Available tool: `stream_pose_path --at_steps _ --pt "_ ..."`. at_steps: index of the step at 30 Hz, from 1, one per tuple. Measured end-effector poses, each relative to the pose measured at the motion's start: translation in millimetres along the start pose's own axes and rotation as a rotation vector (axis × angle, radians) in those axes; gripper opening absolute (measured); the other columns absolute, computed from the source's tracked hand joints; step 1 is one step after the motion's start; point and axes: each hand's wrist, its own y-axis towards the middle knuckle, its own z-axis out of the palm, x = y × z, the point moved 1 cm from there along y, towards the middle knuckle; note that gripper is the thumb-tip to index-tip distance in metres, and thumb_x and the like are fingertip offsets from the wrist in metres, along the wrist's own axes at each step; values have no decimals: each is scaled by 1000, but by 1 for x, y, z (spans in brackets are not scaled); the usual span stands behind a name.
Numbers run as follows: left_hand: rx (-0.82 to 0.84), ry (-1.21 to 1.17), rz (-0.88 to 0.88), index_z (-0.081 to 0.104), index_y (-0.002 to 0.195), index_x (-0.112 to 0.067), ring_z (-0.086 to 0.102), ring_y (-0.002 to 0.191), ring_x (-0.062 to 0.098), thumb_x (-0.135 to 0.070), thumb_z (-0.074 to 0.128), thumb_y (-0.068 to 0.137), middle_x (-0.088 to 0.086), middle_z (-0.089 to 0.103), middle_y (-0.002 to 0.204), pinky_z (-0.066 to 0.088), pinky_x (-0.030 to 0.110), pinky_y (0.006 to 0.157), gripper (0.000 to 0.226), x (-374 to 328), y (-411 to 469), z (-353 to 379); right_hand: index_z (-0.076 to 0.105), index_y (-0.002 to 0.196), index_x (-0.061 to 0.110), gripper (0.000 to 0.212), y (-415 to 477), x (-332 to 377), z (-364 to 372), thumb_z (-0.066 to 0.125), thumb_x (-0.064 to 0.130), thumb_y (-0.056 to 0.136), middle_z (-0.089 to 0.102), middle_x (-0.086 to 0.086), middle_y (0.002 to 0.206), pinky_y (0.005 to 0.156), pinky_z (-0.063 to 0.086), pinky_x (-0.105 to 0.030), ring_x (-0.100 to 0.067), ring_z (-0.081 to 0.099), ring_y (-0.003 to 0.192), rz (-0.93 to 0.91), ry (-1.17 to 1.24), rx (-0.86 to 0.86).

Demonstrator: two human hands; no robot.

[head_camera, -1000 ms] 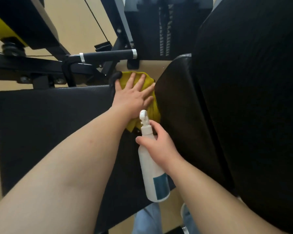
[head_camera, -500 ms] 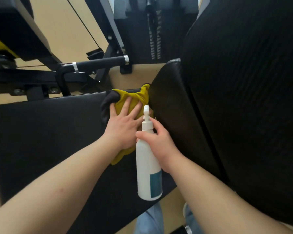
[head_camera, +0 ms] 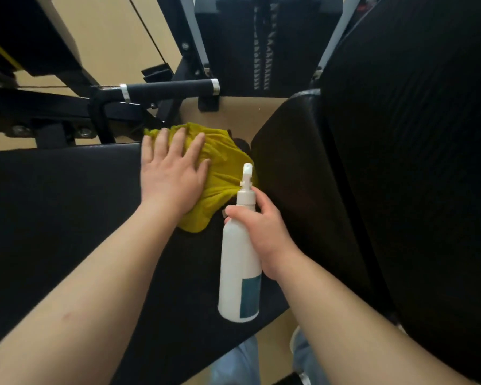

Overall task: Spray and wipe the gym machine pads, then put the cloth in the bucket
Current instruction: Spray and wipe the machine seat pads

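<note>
Head view, and we're looking down on the left hand (head_camera: 172, 176), fingers straight and spread, pressing the yellow cloth (head_camera: 222, 176) flat at the far edge of the wide black pad (head_camera: 53, 204), centre of the frame, right beside the narrower pad (head_camera: 289, 162) that rises to the right. Lower centre, the right hand (head_camera: 264, 232) has its fingers curled round the spray bottle (head_camera: 238, 273) just under the nozzle (head_camera: 247, 170), which points up the frame toward the cloth; whether a finger is squeezing, we cannot tell. We'd judge we're mid-wipe: this pad is getting its pass, while the narrower pad and the big back pad (head_camera: 400, 134) on the right of the frame may yet need theirs, though wetness wouldn't show on that black surface. No bucket in sight, so dropping the cloth in is all to come.
</note>
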Motion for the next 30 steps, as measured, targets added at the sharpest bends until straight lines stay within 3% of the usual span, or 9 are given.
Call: stream_pose_path --at_steps 4,6,11,13,16,18,23,27,30 --pt "75 36 -240 -8 163 -32 -21 156 29 -53 7 105 3 -19 171 -16 60 122 63 29 -55 -1 65 116 37 57 7 5 11 82 46 63 73 -12 111 89 61 -61 -32 74 97 43 -4 -26" --pt "86 65 -338 -8 164 -25 -21 156 33 -47 7 106 7 -20 170 -19 63 119 64 33 -69 -2 66 108 32 44 10 6 14 82 42 68 74 -15 107 90 59 -63 -33 74 91 64 41 -19" --pt "130 104 -557 -2 164 -13 -9 155 45 -46 14 104 19 -6 170 -11 69 120 70 52 -100 -12 60 118 24 35 11 8 11 77 30 88 72 -13 94 86 59 -58 -34 68 85 148 215 83" --pt "171 71 -528 1 164 -16 -12 153 51 -57 19 103 22 -8 169 -6 73 118 76 48 -100 -13 63 113 23 31 12 8 11 78 30 87 73 -12 93 89 58 -62 -33 68 85 148 206 47" --pt "225 40 -338 -6 159 -46 -26 146 57 -82 14 90 12 -28 167 -10 87 101 80 28 -75 -8 62 113 19 27 13 8 10 77 26 91 71 -13 89 84 58 -58 -35 66 84 132 255 23" --pt "200 60 -240 -10 155 -54 -28 144 59 -92 8 81 10 -32 165 -8 90 97 85 11 -51 -6 61 115 18 25 13 10 7 73 21 95 68 -15 89 79 55 -52 -36 64 84 95 296 39" --pt "144 88 -85 14 157 -49 -2 154 51 -90 10 82 13 8 171 -6 85 108 86 -34 9 -5 61 125 20 31 13 11 2 71 19 96 67 -14 90 79 54 -49 -32 64 83 38 268 56" --pt "183 48 -68 58 134 -31 51 131 40 -81 19 91 13 62 134 20 71 113 77 -69 54 -15 61 126 32 37 9 11 -1 75 27 92 71 -16 104 86 61 -53 -29 69 86 60 201 49" --pt "166 50 113 61 130 -27 56 124 33 -53 40 102 9 60 131 37 55 105 43 -88 65 -14 63 125 28 35 7 11 -2 75 27 92 71 -16 103 84 60 -51 -31 69 87 90 237 67"
